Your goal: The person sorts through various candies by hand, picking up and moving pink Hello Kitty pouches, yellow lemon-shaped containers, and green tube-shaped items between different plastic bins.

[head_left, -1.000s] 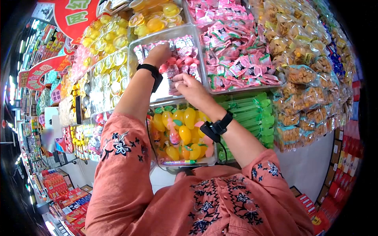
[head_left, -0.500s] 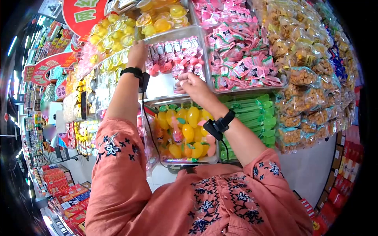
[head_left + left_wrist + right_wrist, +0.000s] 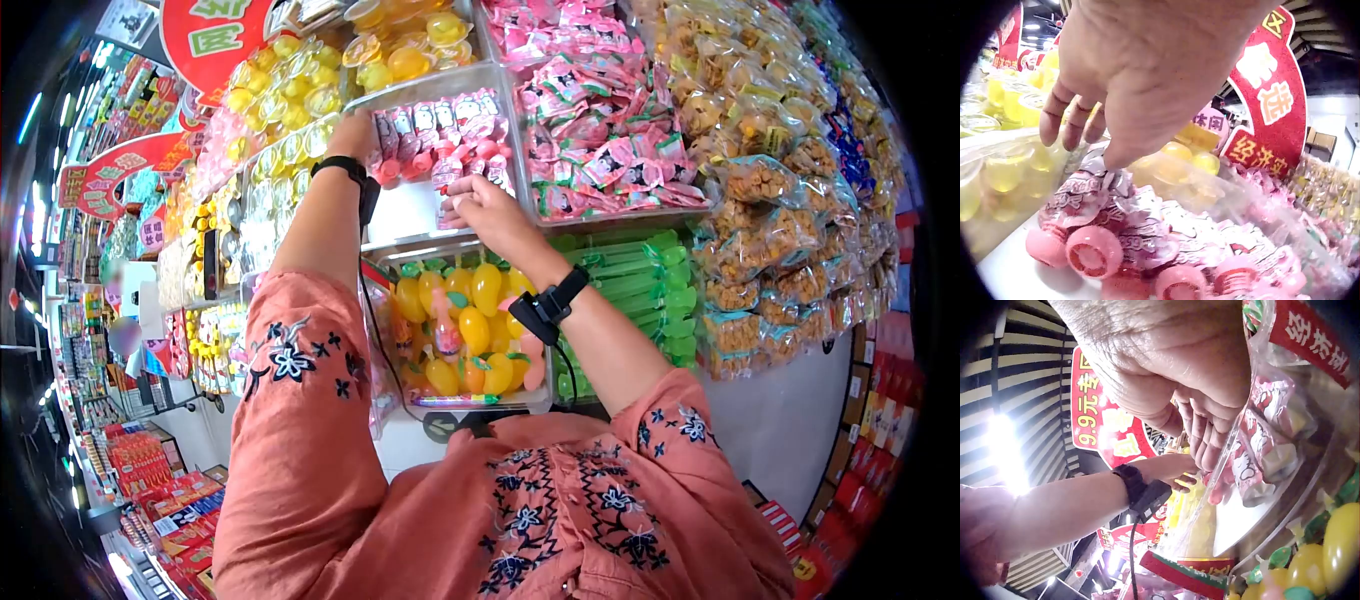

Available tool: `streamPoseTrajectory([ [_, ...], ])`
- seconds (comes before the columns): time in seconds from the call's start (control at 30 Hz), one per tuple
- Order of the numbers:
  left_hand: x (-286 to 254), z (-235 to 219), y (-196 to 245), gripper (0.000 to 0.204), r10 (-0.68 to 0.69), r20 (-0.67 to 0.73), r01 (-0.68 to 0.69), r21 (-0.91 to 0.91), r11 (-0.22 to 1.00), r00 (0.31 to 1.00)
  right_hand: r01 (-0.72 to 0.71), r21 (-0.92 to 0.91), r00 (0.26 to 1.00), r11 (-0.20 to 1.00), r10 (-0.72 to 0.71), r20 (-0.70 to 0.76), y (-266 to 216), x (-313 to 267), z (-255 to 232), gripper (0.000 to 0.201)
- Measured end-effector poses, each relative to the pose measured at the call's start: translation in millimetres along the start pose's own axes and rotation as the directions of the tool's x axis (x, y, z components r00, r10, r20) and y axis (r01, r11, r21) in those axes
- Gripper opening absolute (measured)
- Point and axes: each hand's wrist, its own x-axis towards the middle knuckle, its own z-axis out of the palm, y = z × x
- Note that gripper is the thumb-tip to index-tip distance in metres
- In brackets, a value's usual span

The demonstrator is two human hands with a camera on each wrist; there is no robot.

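Observation:
Pink printed pouches with pink screw caps (image 3: 1094,251) lie in rows in a clear plastic bin (image 3: 400,218), caps toward me. My left hand (image 3: 351,140) is at the bin's far left corner, beside the end pouch of the back row. In the left wrist view its fingers (image 3: 1075,128) hang down near the bin wall, and the thumb tip overlaps a pouch. My right hand (image 3: 492,213) hovers over the near right part of the bin, fingers loosely bent with nothing in them. A few pouches (image 3: 450,172) lie just beyond its fingertips.
Yellow jelly cups (image 3: 410,62) fill bins behind and to the left. Pink packets (image 3: 610,160) fill the right bin. Nearer me are mango-shaped candies (image 3: 480,290) and green tubes (image 3: 640,290). Bagged snacks (image 3: 770,190) stack at far right. A cable (image 3: 378,340) hangs from my left wrist.
My left hand has moved left from above the middle of the back row to the bin's left corner, uncovering the pouches there. My right hand stays about where it was.

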Motion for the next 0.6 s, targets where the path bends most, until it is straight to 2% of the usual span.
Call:
streamPoseTrajectory([
  [0.07,1,-20,11,0.034,-0.092,0.056,0.095,-0.042,0.995,0.994,0.022,0.003,1.000,1.000,-0.022,-0.005,5,3,-1,0.026],
  [0.1,7,-28,12,0.037,-0.022,0.046,0.027,-0.104,0.994,0.999,0.031,0.005,1.000,1.000,-0.031,-0.004,6,4,0,0.025],
  [0.13,23,-27,9,0.041,0.041,-0.044,-0.042,-0.041,0.998,0.998,0.028,-0.002,1.000,1.000,-0.028,-0.004,6,6,-1,0.023],
  [0.17,6,-61,33,0.046,0.128,-0.112,-0.137,-0.078,0.988,0.985,0.017,0.002,1.000,1.000,-0.017,-0.018,8,9,-1,0.021],
  [0.2,16,-77,43,0.049,0.159,-0.096,-0.166,-0.066,0.984,0.983,0.004,0.026,1.000,1.000,-0.003,-0.022,4,5,-1,0.023],
  [0.23,15,-88,55,0.048,0.284,-0.310,-0.334,-0.120,0.935,0.907,-0.006,0.047,1.000,0.999,0.007,-0.024,-2,2,-1,0.024],
  [0.27,-6,-120,81,0.048,0.267,-0.287,-0.328,-0.190,0.925,0.920,0.013,-0.004,0.999,1.000,-0.013,-0.029,0,2,-3,0.024],
  [0.33,-16,-173,112,0.046,0.229,-0.140,-0.259,-0.267,0.928,0.963,0.021,-0.002,0.999,1.000,-0.021,-0.045,-10,-9,2,0.024],
  [0.4,-69,-210,145,0.041,0.371,-0.319,-0.481,-0.419,0.771,0.872,0.016,0.011,1.000,1.000,-0.015,-0.024,-24,-28,10,0.027],
  [0.47,-150,-246,190,0.047,0.333,-0.368,-0.474,-0.420,0.773,0.868,-0.013,0.006,0.999,1.000,0.012,0.035,-31,-41,14,0.028],
  [0.53,-204,-229,209,0.037,0.342,-0.390,-0.518,-0.628,0.581,0.855,-0.046,-0.034,0.994,0.998,0.049,0.093,-36,-55,20,0.026],
  [0.57,-240,-222,219,0.034,0.323,-0.418,-0.527,-0.629,0.571,0.849,-0.126,-0.075,0.978,0.989,0.136,0.159,-26,-51,15,0.033],
  [0.6,-263,-198,222,0.042,0.260,-0.462,-0.527,-0.673,0.519,0.848,0.047,-0.163,0.990,0.986,-0.024,0.142,-47,-76,27,0.038],
])
